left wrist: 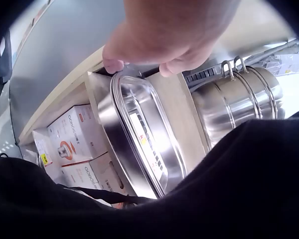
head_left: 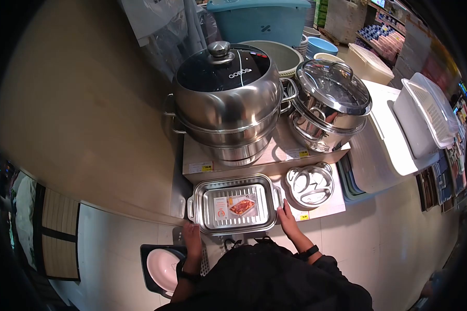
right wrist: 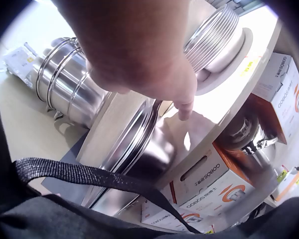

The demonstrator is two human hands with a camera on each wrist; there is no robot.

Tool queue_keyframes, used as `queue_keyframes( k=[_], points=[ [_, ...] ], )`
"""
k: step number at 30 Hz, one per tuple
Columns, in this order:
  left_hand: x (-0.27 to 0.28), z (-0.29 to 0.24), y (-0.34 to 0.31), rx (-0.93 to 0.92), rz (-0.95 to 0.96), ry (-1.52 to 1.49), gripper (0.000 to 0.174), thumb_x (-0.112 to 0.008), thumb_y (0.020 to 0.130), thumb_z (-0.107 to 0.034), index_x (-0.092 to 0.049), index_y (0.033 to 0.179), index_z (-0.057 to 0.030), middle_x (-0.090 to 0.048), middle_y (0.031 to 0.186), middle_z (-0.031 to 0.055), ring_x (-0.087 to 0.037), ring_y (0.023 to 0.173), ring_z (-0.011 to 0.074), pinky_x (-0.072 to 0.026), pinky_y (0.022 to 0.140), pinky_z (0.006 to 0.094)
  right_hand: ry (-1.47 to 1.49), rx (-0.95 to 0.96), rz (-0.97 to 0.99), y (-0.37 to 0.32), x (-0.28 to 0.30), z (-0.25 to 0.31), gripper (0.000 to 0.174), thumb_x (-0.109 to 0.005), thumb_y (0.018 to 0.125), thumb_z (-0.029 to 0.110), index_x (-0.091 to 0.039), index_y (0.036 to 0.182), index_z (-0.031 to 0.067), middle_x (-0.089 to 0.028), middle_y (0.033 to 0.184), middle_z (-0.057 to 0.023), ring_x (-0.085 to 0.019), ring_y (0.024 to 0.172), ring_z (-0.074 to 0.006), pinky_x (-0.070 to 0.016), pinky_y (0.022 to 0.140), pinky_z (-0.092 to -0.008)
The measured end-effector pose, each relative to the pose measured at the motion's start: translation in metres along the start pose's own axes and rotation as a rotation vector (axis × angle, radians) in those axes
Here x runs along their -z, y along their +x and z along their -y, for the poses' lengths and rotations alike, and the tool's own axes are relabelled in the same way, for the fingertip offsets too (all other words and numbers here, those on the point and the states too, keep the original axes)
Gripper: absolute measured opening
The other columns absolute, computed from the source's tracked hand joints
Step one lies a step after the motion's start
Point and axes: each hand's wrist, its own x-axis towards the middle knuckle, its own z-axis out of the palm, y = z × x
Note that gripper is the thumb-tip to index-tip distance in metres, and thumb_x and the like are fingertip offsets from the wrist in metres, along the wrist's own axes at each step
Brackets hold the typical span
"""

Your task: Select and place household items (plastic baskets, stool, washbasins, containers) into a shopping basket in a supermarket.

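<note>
A stack of rectangular steel trays [head_left: 267,220] [left wrist: 164,122] [right wrist: 162,149] sits on the lower shelf, with a printed label card [head_left: 235,207] inside the top one. My left hand [head_left: 192,241] [left wrist: 172,35] is at the tray's left end, thumb and fingers spread apart around the end handle in the left wrist view. At the right end, my right hand [head_left: 290,222] [right wrist: 139,59] lies beside the handle, one finger pointing down outside the rim. Whether either hand bears on the metal is hard to tell.
On the raised shelf behind stand a large lidded steamer [head_left: 225,109] and a smaller lidded pot [head_left: 332,103]. A divided bear-shaped steel plate [head_left: 310,185] lies right of the trays. Boxes [left wrist: 77,134] [right wrist: 214,184] fill the space below. A pink basin [head_left: 163,269] is at lower left.
</note>
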Motion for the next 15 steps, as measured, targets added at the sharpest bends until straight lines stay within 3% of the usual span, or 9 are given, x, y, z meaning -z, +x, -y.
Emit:
queue_keyframes(
  k=[1, 2, 3, 5, 6, 7, 10, 13, 15],
  points=[
    [-0.003, 0.001, -0.001, -0.058, -0.088, 0.0, 0.032, -0.058, 0.094, -0.012, -0.047, 0.12, 0.0007, -0.057, 0.103, 0.006, -0.054, 0.094, 0.0132, -0.0441, 0.083, 0.0291, -0.007, -0.044, 0.009, -0.002, -0.002, 0.003, 0.072, -0.049, 0.1, 0.039, -0.022, 0.151, -0.0032, -0.045, 0.141, -0.026, -0.044, 0.13, -0.0289, -0.0334, 0.108, -0.0336],
    [0.003, 0.004, 0.0, -0.021, -0.028, 0.02, 0.031, -0.057, 0.095, -0.013, -0.047, 0.121, -0.0003, -0.058, 0.101, 0.0047, -0.054, 0.093, 0.0127, -0.0435, 0.082, 0.028, -0.005, -0.021, -0.02, 0.001, -0.003, -0.002, 0.072, -0.049, 0.1, 0.04, -0.021, 0.151, -0.0028, -0.047, 0.138, -0.0254, -0.047, 0.126, -0.0282, -0.0348, 0.106, -0.0335],
    [0.002, 0.008, -0.001, -0.009, -0.018, 0.027, 0.031, -0.057, 0.095, -0.013, -0.047, 0.121, -0.0003, -0.058, 0.101, 0.0047, -0.054, 0.093, 0.0127, -0.0435, 0.082, 0.028, 0.007, -0.053, 0.0, 0.002, -0.002, 0.0, 0.072, -0.049, 0.1, 0.039, -0.02, 0.151, -0.0031, -0.045, 0.141, -0.0259, -0.044, 0.129, -0.0286, -0.0331, 0.108, -0.0335],
    [-0.006, 0.009, -0.003, -0.045, -0.005, -0.01, 0.013, -0.055, 0.094, -0.01, -0.052, 0.106, -0.0054, -0.053, 0.089, -0.0003, -0.047, 0.079, 0.0078, -0.0372, 0.068, 0.0243, 0.026, -0.032, -0.009, 0.006, -0.004, -0.008, 0.073, -0.049, 0.1, 0.039, -0.019, 0.152, -0.0035, -0.04, 0.145, -0.0267, -0.04, 0.134, -0.0292, -0.0296, 0.111, -0.0333],
    [-0.016, -0.015, -0.011, 0.162, 0.028, -0.052, 0.028, -0.054, 0.096, -0.012, -0.048, 0.123, -0.0062, -0.054, 0.1, 0.0016, -0.051, 0.086, 0.01, -0.0418, 0.071, 0.0266, 0.055, -0.007, -0.004, 0.008, -0.005, -0.009, 0.073, -0.048, 0.101, 0.04, -0.018, 0.152, -0.0036, -0.035, 0.149, -0.0271, -0.034, 0.139, -0.0297, -0.0258, 0.113, -0.0331],
    [-0.018, -0.01, -0.01, 0.174, 0.036, -0.046, 0.028, -0.054, 0.096, -0.012, -0.048, 0.123, -0.0062, -0.054, 0.1, 0.0016, -0.051, 0.086, 0.01, -0.0418, 0.071, 0.0266, 0.053, -0.02, -0.006, 0.01, -0.006, -0.007, 0.074, -0.047, 0.101, 0.041, -0.017, 0.152, -0.0032, -0.033, 0.151, -0.0266, -0.031, 0.141, -0.0303, -0.0243, 0.114, -0.0335],
    [-0.03, -0.008, -0.007, 0.162, 0.053, -0.174, 0.044, -0.052, 0.097, -0.015, -0.039, 0.138, -0.0079, -0.056, 0.124, 0.0069, -0.058, 0.105, 0.017, -0.0522, 0.073, 0.0339, -0.006, -0.025, -0.007, 0.013, -0.006, 0.002, 0.075, -0.047, 0.101, 0.042, -0.015, 0.153, -0.0029, -0.031, 0.152, -0.0256, -0.029, 0.142, -0.0306, -0.0236, 0.115, -0.0338],
    [-0.031, -0.015, -0.006, 0.115, 0.114, -0.162, 0.047, -0.053, 0.098, -0.016, -0.036, 0.142, -0.0091, -0.056, 0.126, 0.0074, -0.058, 0.105, 0.0176, -0.0523, 0.072, 0.0343, 0.044, -0.032, 0.005, 0.014, -0.007, 0.003, 0.077, -0.047, 0.1, 0.042, -0.014, 0.153, -0.0022, -0.028, 0.154, -0.0248, -0.027, 0.144, -0.0307, -0.0219, 0.115, -0.0335],
    [-0.025, -0.005, 0.001, 0.142, 0.138, -0.136, 0.051, -0.054, 0.098, -0.016, -0.034, 0.145, -0.0132, -0.055, 0.128, 0.0059, -0.058, 0.106, 0.0185, -0.0518, 0.079, 0.0366, 0.034, 0.007, 0.014, 0.017, -0.009, -0.003, 0.078, -0.048, 0.1, 0.043, -0.013, 0.154, -0.0014, -0.022, 0.157, -0.025, -0.021, 0.146, -0.0298, -0.0177, 0.117, -0.0326]
  ],
)
